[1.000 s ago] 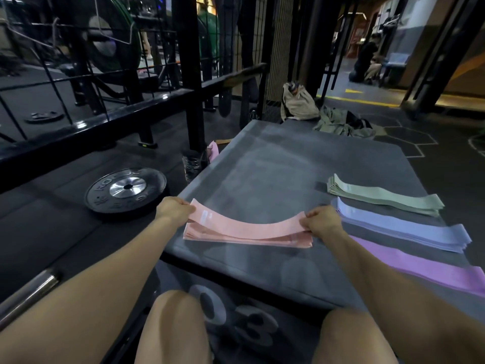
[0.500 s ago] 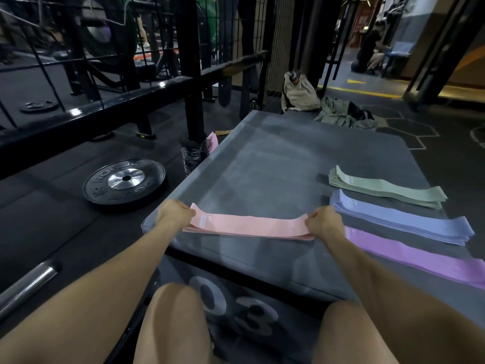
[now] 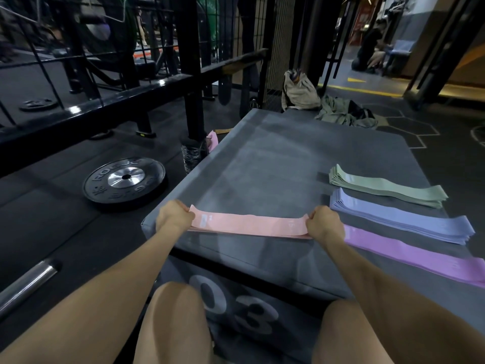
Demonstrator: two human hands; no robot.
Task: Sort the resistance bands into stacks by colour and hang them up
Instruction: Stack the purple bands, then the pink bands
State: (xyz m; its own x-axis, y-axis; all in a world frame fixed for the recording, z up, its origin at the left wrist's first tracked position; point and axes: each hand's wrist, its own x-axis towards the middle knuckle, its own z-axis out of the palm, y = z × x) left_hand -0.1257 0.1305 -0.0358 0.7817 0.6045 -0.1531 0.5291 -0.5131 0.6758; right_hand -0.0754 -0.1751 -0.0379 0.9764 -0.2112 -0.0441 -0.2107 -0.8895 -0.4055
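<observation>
Now the pink stack point(image 3: 249, 225) lay flat on the near left part of the grey padded block point(image 3: 275, 164); a second before, its top band had been arched up off the pile between the two fists, so the band had been pressed down onto its own colour. The left hand point(image 3: 174, 216) gripped the stack's left end and the right hand point(image 3: 324, 223) its right end, fingers curled round the bands, though how many layers each held was hard to tell from above. Just beside the right hand began the purple stack point(image 3: 409, 254), with the blue stack point(image 3: 401, 216) and the green stack point(image 3: 385, 187) behind it, each apart from the next. By my judgement the sorting looked close to finished, and the hanging had not yet begun. A black weight plate point(image 3: 125, 179) lay on the floor to the left.
</observation>
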